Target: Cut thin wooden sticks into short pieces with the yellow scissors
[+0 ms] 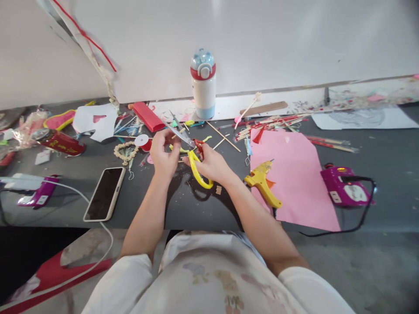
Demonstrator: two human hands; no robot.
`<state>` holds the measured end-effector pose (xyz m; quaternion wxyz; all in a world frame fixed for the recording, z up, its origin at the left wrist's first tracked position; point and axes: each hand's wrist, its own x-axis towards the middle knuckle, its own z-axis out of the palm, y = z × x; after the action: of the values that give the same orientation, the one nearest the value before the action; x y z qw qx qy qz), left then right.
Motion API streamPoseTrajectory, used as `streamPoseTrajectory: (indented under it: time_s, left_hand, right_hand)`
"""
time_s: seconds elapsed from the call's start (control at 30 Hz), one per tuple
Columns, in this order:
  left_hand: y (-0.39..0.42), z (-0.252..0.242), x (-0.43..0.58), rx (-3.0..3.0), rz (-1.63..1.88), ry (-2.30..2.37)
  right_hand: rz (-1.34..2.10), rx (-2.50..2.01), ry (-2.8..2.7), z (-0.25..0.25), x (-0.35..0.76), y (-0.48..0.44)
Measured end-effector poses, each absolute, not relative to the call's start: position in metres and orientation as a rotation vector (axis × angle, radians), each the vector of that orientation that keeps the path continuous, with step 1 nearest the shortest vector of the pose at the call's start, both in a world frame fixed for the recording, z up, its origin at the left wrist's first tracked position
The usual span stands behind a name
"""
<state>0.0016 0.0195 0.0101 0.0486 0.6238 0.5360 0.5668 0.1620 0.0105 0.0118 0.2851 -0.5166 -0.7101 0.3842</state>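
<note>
My right hand (212, 165) grips yellow-handled scissors (195, 166), whose open metal blades (178, 129) point up and left. My left hand (164, 153) pinches a thin wooden stick with a small yellow-green piece (179, 148) right at the blades. Both hands hover over the dark table (193, 205), close together near its middle. A small red bit (198, 143) sits by the scissors' pivot.
A phone (105, 193) on a white cable lies at the left, a yellow glue gun (262, 183) and pink paper (293, 174) at the right. A purple device (346, 189), a bottle (203, 84), a red ribbon spool (143, 142), a red can (58, 142) and scattered sticks (271, 124) surround the hands.
</note>
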Motion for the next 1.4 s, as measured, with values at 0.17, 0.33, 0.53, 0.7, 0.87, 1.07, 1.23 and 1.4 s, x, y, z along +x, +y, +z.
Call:
streamPoseTrajectory:
  time_s: [0.17, 0.33, 0.53, 0.7, 0.87, 1.07, 1.23, 1.4]
  left_hand:
    - [0.014, 0.016, -0.001, 1.954, 1.717, 1.781]
    - [0.012, 0.02, 0.0, 1.909, 1.749, 1.8]
    - [0.013, 0.019, 0.0, 1.812, 1.742, 1.778]
    - [0.013, 0.018, -0.001, 1.816, 1.733, 1.774]
    - [0.013, 0.02, -0.001, 1.827, 1.731, 1.736]
    - [0.013, 0.021, 0.0, 1.828, 1.746, 1.742]
    - [0.014, 0.019, -0.002, 1.812, 1.744, 1.755]
    - [0.015, 0.019, 0.0, 1.739, 1.76, 1.706]
  right_hand:
    - [1.048, -1.4, -1.931, 0.014, 0.161, 0.008]
    - [1.059, -1.408, -1.946, 0.014, 0.16, 0.006]
    - [1.052, -1.397, -1.949, 0.014, 0.159, 0.006]
    - [1.06, -1.383, -1.955, 0.012, 0.16, 0.007]
    - [1.09, -1.371, -1.953, 0.011, 0.159, 0.007]
    - [1.09, -1.381, -1.964, 0.012, 0.159, 0.007]
    - [1.077, -1.388, -1.985, 0.014, 0.159, 0.007]
    - [1.057, -1.436, -1.996, 0.019, 0.157, 0.006]
